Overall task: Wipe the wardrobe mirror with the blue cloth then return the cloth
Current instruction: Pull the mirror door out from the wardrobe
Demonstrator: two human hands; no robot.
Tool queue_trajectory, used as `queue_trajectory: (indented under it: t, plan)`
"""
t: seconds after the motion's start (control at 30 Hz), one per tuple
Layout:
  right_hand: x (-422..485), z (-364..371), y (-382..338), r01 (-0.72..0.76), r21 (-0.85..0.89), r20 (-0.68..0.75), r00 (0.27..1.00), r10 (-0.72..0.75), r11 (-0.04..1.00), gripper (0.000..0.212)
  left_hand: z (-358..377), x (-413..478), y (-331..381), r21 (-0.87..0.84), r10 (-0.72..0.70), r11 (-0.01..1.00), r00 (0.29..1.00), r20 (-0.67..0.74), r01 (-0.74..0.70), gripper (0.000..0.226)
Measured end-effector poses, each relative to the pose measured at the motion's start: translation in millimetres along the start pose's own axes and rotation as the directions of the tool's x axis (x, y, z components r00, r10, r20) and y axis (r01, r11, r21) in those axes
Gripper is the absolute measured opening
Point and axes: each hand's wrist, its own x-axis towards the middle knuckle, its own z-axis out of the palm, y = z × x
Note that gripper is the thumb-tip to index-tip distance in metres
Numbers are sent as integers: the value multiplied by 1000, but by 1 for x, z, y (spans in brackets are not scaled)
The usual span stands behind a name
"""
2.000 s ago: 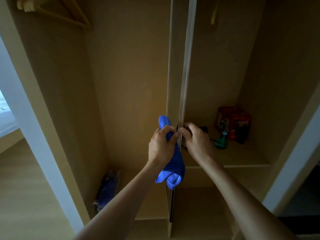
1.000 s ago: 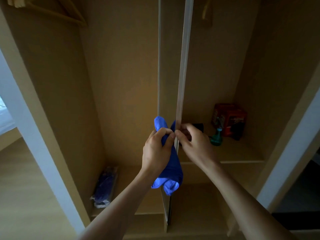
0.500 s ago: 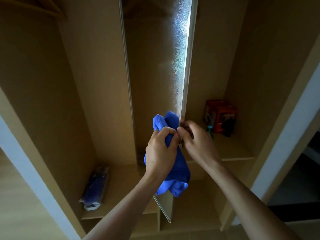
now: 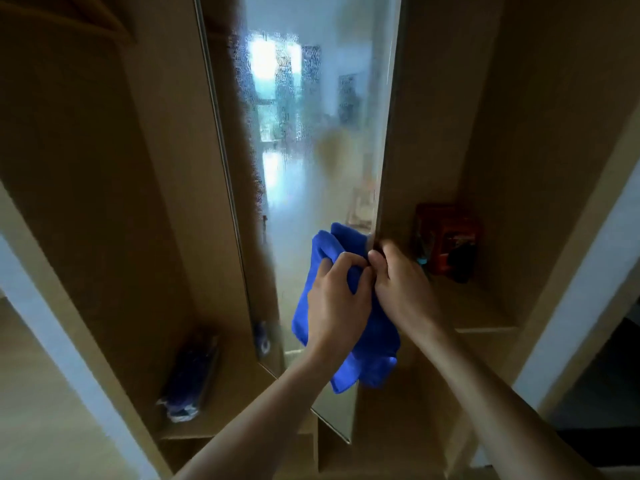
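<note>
A tall wardrobe mirror (image 4: pixel 304 140) on a swung-out panel faces me in the middle of the open wardrobe. Its glass is speckled with droplets and reflects a bright room. My left hand (image 4: pixel 334 303) is shut on the bunched blue cloth (image 4: pixel 367 341), which hangs down in front of the mirror's lower part. My right hand (image 4: pixel 398 278) pinches the mirror panel's right edge (image 4: pixel 382 188) at about the same height, touching the left hand's fingers.
A red box (image 4: pixel 450 237) and a small teal bottle stand on the right-hand shelf (image 4: pixel 478 313). A dark blue wrapped bundle (image 4: pixel 190 375) leans on the lower left shelf. White door frames flank the wardrobe on both sides.
The mirror panel has swung from edge-on to face me, its glass widening in view. Both hands stayed on its edge and moved slightly right with it, the cloth still in the left.
</note>
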Motion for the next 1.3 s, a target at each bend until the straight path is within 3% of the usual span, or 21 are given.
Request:
queue_trajectory:
  t: [0.3, 0.7, 0.9, 1.3]
  plan:
    - [21, -6, 14, -35, -6, 3, 999, 35, 999, 17, 12, 6, -6, -9, -5, 1000, 1000, 15, 6, 15]
    - [45, -9, 23, -57, -23, -21, 998, 57, 998, 24, -8, 3, -40, -27, -62, 998, 994, -89, 60, 15]
    - [58, -9, 27, -75, -46, -22, 997, 74, 996, 28, -38, 7, -62, 66, -141, 986, 976, -166, 154, 14]
    - [78, 3, 41, -105, -63, -88, 991, 99, 993, 31, -84, 27, -81, 185, -172, 953, 930, -325, 241, 13]
